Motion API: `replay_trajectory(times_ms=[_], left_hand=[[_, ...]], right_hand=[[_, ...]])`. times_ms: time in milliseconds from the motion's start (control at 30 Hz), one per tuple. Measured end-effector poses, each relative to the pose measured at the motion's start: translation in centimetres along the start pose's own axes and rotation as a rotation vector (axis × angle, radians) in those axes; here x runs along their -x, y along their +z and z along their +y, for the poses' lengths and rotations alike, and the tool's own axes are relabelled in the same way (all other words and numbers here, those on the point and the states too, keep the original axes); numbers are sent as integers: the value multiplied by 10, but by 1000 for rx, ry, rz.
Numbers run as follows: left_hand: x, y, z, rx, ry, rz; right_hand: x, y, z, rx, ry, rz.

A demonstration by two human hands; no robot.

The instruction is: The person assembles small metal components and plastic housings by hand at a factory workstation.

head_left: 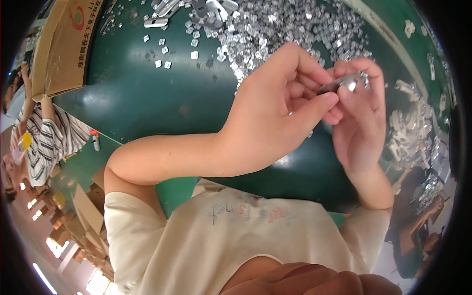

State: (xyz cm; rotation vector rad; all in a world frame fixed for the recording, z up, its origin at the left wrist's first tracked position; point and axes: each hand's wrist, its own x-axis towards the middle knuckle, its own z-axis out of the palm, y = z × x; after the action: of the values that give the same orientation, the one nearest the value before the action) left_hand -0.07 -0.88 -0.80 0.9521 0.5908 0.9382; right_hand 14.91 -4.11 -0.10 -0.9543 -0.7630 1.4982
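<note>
In front of me, over the dark green tabletop, both hands meet at one shiny metal plate (pixel 342 84) with a rounded end. My left hand (pixel 273 108) pinches its left end between thumb and fingers. Curled around the other end are the fingers of my right hand (pixel 363 110). A small silvery piece (pixel 364 77) shows by the right fingertips, and another glint shows within the curled left fingers, too small to make out. Just beyond my hands lies a wide heap of small square metal pieces (pixel 255 37).
Long slotted metal plates (pixel 206 11) lie at the far edge, beside the heap. A cardboard box (pixel 64 49) stands at the far left. White and silvery parts (pixel 410 132) in clear plastic lie to the right. Other people (pixel 42 132) sit on both sides.
</note>
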Motion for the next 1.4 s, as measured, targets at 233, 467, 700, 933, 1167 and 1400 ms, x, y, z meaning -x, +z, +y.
replay_trajectory(times_ms=[233,467,700,933,1167,1400], left_hand=[[-23,-30,8,16,-100,149],[-43,-37,11,-7,-15,192],[-41,-46,12,-45,-114,110],[-35,-46,16,94,-137,87],[-28,-27,14,-100,-16,43],[-15,-8,13,-239,-9,-18]], right_hand=[[-49,-6,-19,76,83,-138],[-347,-110,-73,2171,-988,10],[-388,-40,-44,2455,-263,-60],[-227,-31,-116,1019,-67,-239],[-61,-33,-81,428,-94,125],[17,-20,-52,965,-640,326]])
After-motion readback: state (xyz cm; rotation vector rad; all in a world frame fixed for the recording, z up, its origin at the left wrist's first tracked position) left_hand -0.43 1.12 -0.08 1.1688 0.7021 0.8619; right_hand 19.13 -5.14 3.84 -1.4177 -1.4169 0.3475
